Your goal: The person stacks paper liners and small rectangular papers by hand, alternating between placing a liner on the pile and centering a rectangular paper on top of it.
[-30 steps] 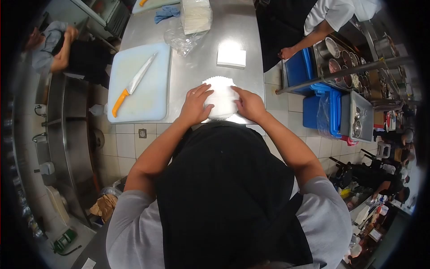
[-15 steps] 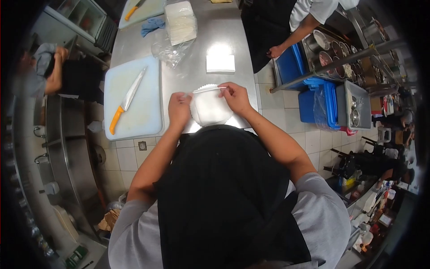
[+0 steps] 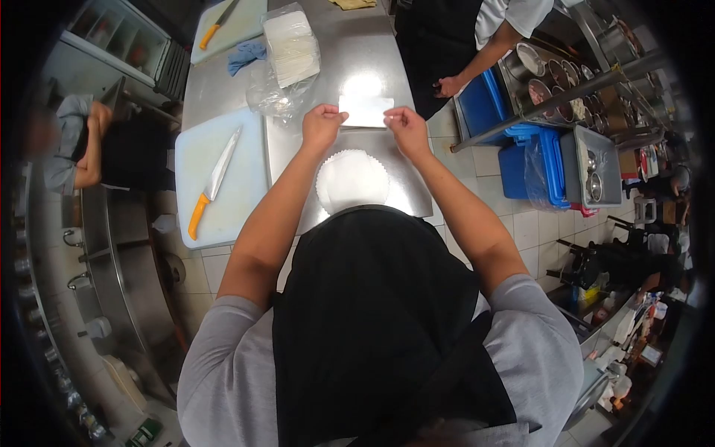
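A white rectangular stack of paper (image 3: 365, 112) lies on the steel table beyond the scalloped white round paper (image 3: 353, 180), which is near the table's front edge. My left hand (image 3: 324, 125) pinches a white sheet at the left end of the stack. At the right end, my right hand (image 3: 408, 130) has its fingers closed on the sheet's edge. Both arms reach forward past the round paper, which neither hand touches.
On the left, a knife (image 3: 216, 175) rests on a white cutting board (image 3: 249, 194). Plastic-wrapped papers (image 3: 290, 52) and a blue cloth (image 3: 246, 56) lie behind. A person's hand (image 3: 449, 86) is at the right, near blue bins (image 3: 525, 167). Another person stands left, arms folded (image 3: 93, 141).
Both my hands have moved forward from the round paper to the rectangular stack. The round paper now lies flat, released. The view has shifted slightly.
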Demonstrator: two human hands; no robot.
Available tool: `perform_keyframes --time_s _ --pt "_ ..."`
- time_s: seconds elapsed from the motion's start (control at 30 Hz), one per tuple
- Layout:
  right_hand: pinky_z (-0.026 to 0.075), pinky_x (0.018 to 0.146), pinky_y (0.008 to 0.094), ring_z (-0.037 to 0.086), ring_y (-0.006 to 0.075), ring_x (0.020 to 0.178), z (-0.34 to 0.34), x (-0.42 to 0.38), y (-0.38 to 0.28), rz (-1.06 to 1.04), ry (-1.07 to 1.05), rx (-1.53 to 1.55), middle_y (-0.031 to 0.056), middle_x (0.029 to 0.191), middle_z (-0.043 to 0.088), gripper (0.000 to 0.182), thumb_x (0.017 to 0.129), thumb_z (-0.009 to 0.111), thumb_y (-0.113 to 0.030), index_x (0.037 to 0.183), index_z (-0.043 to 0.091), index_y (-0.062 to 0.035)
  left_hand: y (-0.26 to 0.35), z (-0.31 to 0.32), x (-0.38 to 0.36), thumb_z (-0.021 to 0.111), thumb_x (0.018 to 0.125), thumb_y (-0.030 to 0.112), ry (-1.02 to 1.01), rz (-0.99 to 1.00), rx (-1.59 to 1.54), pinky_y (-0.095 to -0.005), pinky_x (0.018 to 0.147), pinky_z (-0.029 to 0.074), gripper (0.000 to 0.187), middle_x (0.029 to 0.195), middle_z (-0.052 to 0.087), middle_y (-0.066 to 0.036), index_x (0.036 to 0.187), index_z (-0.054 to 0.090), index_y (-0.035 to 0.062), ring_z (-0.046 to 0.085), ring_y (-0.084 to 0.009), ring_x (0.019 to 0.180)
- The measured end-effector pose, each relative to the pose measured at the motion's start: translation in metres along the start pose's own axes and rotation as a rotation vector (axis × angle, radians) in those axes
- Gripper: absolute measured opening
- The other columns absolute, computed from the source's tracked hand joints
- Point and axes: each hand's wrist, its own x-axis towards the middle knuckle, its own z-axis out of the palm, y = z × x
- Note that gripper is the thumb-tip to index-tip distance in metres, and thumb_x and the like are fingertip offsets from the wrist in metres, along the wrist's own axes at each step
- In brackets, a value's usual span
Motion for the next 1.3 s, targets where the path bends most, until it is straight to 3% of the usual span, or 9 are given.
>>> perform_keyframes --time_s 0.23,0.33,0.4,0.57,0.63,0.83,1.13,1.23,1.3 --pt "0.051 0.069 0.0287 0.061 0.0108 0.072 0.004 0.042 0.01 0.027 0.068 -0.293 0.0014 0.08 0.064 0.02 0.084 0.081 -0.008 0.099 0.069 -0.0036 -0.003 0.018 0.016 0.082 0.087 0.014 0.104 -0.092 0.149 -0.0278 0.068 0.049 0.016 0.082 0.07 -0.003 0.092 0.072 0.0017 0.061 -0.0123 0.073" --pt "0.051 0.065 0.0277 0.06 0.0108 0.069 0.004 0.042 0.016 0.173 0.012 -0.149 0.0017 0.08 0.065 0.021 0.084 0.082 -0.008 0.098 0.067 -0.0041 -0.018 0.019 0.022 0.082 0.087 0.014 0.153 -0.102 0.164 -0.0297 0.068 0.05 0.016 0.081 0.07 -0.003 0.09 0.072 0.0022 0.061 -0.0134 0.073" --pt "0.051 0.063 0.0271 0.06 0.0107 0.068 0.008 0.044 0.021 0.18 0.025 -0.14 0.0017 0.08 0.065 0.022 0.083 0.083 -0.009 0.098 0.067 -0.0042 -0.024 0.02 0.022 0.082 0.085 0.015 0.191 -0.087 0.21 -0.0361 0.073 0.054 0.016 0.082 0.074 -0.009 0.088 0.074 0.0024 0.068 -0.0212 0.074" --pt "0.052 0.065 0.0276 0.061 0.0115 0.069 0.011 0.042 0.024 0.267 0.025 -0.12 0.0021 0.08 0.065 0.024 0.082 0.084 -0.011 0.097 0.066 -0.0042 -0.025 0.02 0.019 0.082 0.086 0.016 0.204 -0.117 0.22 -0.0365 0.075 0.055 0.016 0.082 0.075 -0.01 0.089 0.074 0.0023 0.069 -0.0217 0.075" --pt "0.053 0.069 0.0287 0.062 0.013 0.071 0.011 0.044 0.034 0.143 0.044 -0.274 0.003 0.08 0.065 0.024 0.081 0.085 -0.013 0.095 0.067 -0.0042 -0.022 0.02 0.019 0.081 0.086 0.016 0.203 -0.115 0.223 -0.0365 0.075 0.055 0.016 0.083 0.075 -0.01 0.089 0.074 0.0023 0.069 -0.0217 0.075" --pt "0.053 0.072 0.03 0.063 0.0147 0.073 0.007 0.044 0.042 0.152 0.034 -0.255 0.0039 0.079 0.066 0.024 0.081 0.086 -0.015 0.093 0.068 -0.0045 -0.017 0.023 0.016 0.082 0.087 0.017 0.191 -0.13 0.234 -0.0345 0.068 0.051 0.016 0.082 0.072 -0.007 0.09 0.073 0.003 0.063 -0.0177 0.071" --pt "0.054 0.072 0.0309 0.064 0.0161 0.073 0.006 0.042 0.035 0.117 0.026 -0.365 0.005 0.079 0.067 0.025 0.08 0.086 -0.015 0.092 0.067 -0.0039 -0.02 0.024 0.019 0.082 0.086 0.017 0.199 -0.102 0.332 -0.0357 0.072 0.054 0.017 0.083 0.073 -0.008 0.09 0.073 0.0028 0.066 -0.0206 0.075" --pt "0.054 0.073 0.0318 0.065 0.0179 0.075 0.007 0.04 0.035 0.097 0.073 -0.418 0.0064 0.082 0.067 0.028 0.08 0.087 -0.017 0.093 0.066 -0.0035 -0.019 0.023 0.018 0.084 0.084 0.022 0.187 -0.153 0.321 -0.0366 0.08 0.056 0.022 0.089 0.076 -0.012 0.092 0.073 0.0039 0.072 -0.025 0.083" --pt "0.054 0.075 0.0322 0.065 0.0187 0.077 0.006 0.037 0.039 0.106 0.132 -0.367 0.007 0.084 0.067 0.029 0.08 0.087 -0.017 0.094 0.066 -0.0034 -0.02 0.019 0.015 0.083 0.085 0.025 0.278 -0.102 0.285 -0.0365 0.08 0.056 0.027 0.088 0.075 -0.012 0.098 0.071 0.0032 0.072 -0.026 0.084"
